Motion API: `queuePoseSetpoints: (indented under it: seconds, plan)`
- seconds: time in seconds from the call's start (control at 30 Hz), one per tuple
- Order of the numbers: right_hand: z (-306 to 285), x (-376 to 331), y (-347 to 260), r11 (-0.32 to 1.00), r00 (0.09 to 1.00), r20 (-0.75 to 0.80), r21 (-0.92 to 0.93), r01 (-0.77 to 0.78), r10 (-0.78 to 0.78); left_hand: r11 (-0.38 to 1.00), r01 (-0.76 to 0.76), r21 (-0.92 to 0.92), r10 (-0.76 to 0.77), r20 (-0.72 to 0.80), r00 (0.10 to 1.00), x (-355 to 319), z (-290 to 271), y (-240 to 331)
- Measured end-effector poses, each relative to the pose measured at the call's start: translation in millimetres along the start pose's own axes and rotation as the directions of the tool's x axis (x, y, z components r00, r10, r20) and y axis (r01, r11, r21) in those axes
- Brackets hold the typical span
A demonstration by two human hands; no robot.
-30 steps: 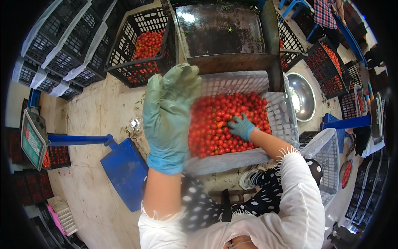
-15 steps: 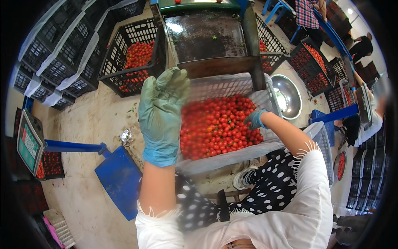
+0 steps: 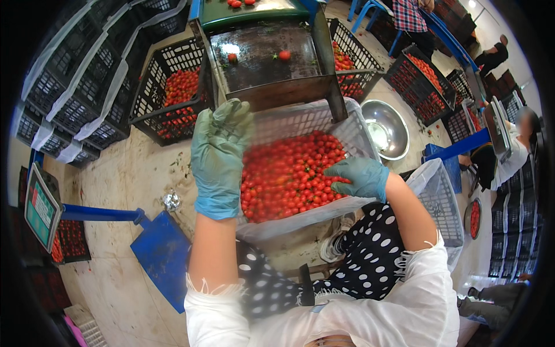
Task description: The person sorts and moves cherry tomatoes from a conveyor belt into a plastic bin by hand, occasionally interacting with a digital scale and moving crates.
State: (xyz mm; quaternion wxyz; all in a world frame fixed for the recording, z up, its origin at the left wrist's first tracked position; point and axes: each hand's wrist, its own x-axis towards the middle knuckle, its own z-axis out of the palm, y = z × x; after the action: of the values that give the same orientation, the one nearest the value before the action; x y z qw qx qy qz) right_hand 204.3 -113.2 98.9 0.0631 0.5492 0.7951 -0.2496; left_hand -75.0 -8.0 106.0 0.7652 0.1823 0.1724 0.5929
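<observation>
Red cherry tomatoes (image 3: 292, 173), small, round and glossy, fill the white mesh crate (image 3: 347, 124) lined with thin plastic, right under our hands. Our right hand (image 3: 358, 176), gloved in teal rubber, rests loosely cupped on the heap, grasping nothing we can see. Our left hand (image 3: 218, 156) hovers open, fingers spread, over the crate's left rim. Pressing down could split the soft skins; a snagged liner could spill fruit. Beyond our grip, a wet metal chute (image 3: 266, 55) carries two strays.

A: Room over the tomato crate (image 3: 300, 124)?
B: Open above the tomatoes (image 3: 289, 176). Metal chute (image 3: 272, 63) blocks the far rim; left hand (image 3: 218, 159) covers the left wall.
A: Right side?
B: Steel bowl (image 3: 386, 128) near, empty crate (image 3: 440, 194) just beside.
</observation>
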Motion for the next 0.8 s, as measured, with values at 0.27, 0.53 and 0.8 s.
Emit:
queuePoseSetpoints:
  seconds: [0.27,0.53,0.8]
  plan:
    - [-20.2,5.4,19.2,0.992,0.997,-0.037,0.107,-0.06,0.064,0.995,0.065,0.07,-0.062,-0.04,0.997,11.9,0.5,-21.3]
    - [-29.2,14.3,32.7,0.982,0.993,0.015,0.146,-0.121,0.12,0.983,0.115,0.142,-0.111,-0.032,0.993,18.0,-1.8,-33.9]
    - [-23.3,19.5,34.9,0.994,0.999,-0.028,0.104,-0.026,0.029,0.984,0.1,0.147,-0.095,-0.043,0.995,23.2,-5.3,-40.5]
